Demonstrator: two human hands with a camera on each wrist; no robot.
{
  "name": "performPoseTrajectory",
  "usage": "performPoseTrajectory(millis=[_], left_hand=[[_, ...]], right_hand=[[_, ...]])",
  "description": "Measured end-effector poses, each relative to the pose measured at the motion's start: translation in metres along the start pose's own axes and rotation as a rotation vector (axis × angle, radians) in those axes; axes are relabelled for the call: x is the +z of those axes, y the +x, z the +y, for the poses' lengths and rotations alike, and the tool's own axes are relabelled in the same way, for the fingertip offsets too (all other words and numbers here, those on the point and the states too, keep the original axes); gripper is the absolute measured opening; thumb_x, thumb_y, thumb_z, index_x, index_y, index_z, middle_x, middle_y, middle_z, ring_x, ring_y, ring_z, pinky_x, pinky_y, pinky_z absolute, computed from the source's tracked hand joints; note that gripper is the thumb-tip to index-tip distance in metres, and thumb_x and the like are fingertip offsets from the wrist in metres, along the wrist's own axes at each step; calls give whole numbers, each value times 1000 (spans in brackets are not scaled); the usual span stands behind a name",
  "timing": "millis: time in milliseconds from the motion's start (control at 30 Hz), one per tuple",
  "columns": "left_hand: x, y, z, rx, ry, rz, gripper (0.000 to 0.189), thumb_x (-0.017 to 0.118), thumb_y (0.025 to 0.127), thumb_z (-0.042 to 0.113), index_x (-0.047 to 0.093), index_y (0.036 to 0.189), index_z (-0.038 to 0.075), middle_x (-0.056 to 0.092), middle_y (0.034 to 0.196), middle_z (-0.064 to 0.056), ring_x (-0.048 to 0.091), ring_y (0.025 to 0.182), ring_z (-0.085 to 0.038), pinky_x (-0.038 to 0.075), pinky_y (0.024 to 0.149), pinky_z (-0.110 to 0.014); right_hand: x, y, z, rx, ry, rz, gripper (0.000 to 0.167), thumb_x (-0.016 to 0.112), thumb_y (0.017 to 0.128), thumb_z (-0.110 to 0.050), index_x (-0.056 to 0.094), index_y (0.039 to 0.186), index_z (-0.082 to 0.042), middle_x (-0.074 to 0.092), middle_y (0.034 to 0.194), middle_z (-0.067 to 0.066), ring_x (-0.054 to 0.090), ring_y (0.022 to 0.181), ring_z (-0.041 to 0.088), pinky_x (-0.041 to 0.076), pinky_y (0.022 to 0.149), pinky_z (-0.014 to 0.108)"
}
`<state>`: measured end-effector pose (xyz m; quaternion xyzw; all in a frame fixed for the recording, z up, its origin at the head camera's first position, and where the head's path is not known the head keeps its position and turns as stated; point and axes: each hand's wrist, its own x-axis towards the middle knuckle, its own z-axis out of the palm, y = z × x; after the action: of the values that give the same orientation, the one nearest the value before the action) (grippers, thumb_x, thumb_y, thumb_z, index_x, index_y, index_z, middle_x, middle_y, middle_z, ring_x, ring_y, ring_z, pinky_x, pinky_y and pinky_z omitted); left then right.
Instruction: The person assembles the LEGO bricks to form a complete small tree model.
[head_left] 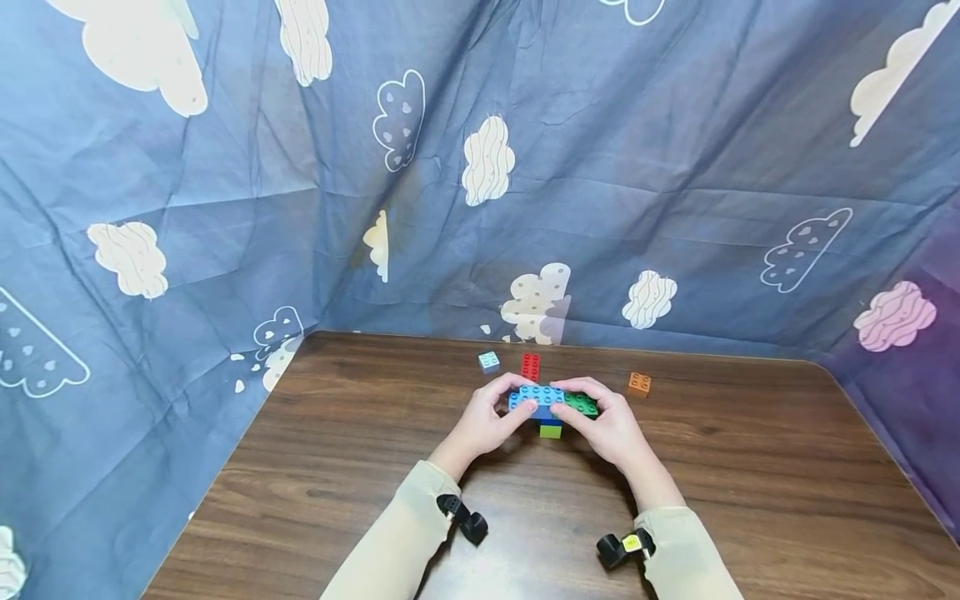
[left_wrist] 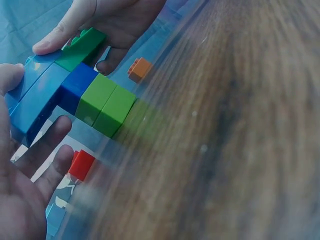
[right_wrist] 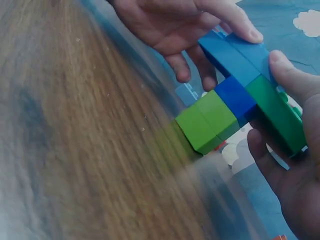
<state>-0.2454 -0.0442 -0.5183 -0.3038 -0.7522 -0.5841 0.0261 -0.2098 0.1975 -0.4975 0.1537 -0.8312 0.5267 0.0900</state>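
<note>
A small tower of toy building bricks stands on the table between the hands. At its foot are two stacked lime green bricks (right_wrist: 207, 122), with a dark blue brick (right_wrist: 236, 100) above them. Over that spread a blue brick (left_wrist: 37, 110) toward the left and a green brick (head_left: 581, 403) toward the right. A light blue brick (head_left: 542, 394) tops them. My left hand (head_left: 483, 421) grips its left part, thumb in front and index finger behind. From the other side, my right hand (head_left: 611, 423) pinches the same brick by its right end.
Behind the tower lie a red brick (head_left: 531, 365) and, left of it, a pale blue brick (head_left: 489, 362). An orange brick (head_left: 639, 383) sits to the right. The wooden table (head_left: 337, 433) ends at a blue cloud-patterned curtain (head_left: 585, 167) at the back.
</note>
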Motion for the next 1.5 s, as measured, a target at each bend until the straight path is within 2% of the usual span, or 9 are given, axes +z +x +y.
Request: performPoseTrajectory(millis=[133,333,500,667,867,1133,1300,1433,1500], left_hand=[[4,-3,-3,-8,-46,-18,23,71,107,14,69,129,8,74,120,-12,68,91,-9,60,82,-27],[4,-7,-6,-6,-163,-4,24,72,105,8,71,128,4,73,120,-17,68,91,-11,60,81,-26],[3,-6,-6,20,-169,-4,24,72,104,7,71,128,4,73,118,-17,68,89,-10,60,79,-26],[0,-3,-5,19,-192,5,24,73,103,6,72,127,3,74,117,-17,67,88,-10,58,76,-26],[-2,0,-5,16,-209,-6,26,74,103,11,72,128,3,73,118,-16,69,91,-11,60,81,-27],[-1,3,-6,-46,-265,-61,41,81,99,10,67,137,2,71,128,-12,71,104,-14,63,94,-34],[-1,2,-6,-89,-243,-67,38,82,98,7,70,134,4,72,122,-12,71,99,-11,62,90,-30],[0,1,-5,-85,-244,-72,36,81,100,9,70,133,3,73,120,-13,72,97,-11,63,89,-30],[1,1,-6,-81,-245,-72,36,81,100,12,70,133,3,73,121,-13,73,97,-12,63,90,-31]], right_hand=[[0,-4,4,-23,-18,15,30,85,99,-22,79,128,-21,76,130,1,69,111,14,56,90,23],[3,-9,12,-32,44,-7,30,84,99,-17,76,127,-20,75,132,2,69,108,16,58,87,25],[3,-8,12,-28,62,-8,30,84,99,-18,76,128,-22,74,131,-1,69,107,17,58,87,25],[2,-6,12,-20,63,-18,30,83,100,-19,76,129,-22,75,131,0,69,106,17,58,87,26],[1,-1,14,-21,72,-22,30,83,100,-19,77,129,-22,74,132,-1,69,107,15,58,88,26],[0,-1,12,-15,91,-15,32,84,99,-16,77,130,-20,74,134,-1,68,110,12,58,88,25],[-3,0,13,-16,81,-37,32,84,99,-17,77,131,-21,74,135,-1,68,113,11,57,90,25],[-12,2,15,-22,62,-93,33,82,101,-19,76,134,-21,74,133,0,67,111,14,57,90,27],[-19,3,16,-21,67,-115,34,79,103,-18,75,136,-17,74,132,3,68,109,15,57,87,28]])
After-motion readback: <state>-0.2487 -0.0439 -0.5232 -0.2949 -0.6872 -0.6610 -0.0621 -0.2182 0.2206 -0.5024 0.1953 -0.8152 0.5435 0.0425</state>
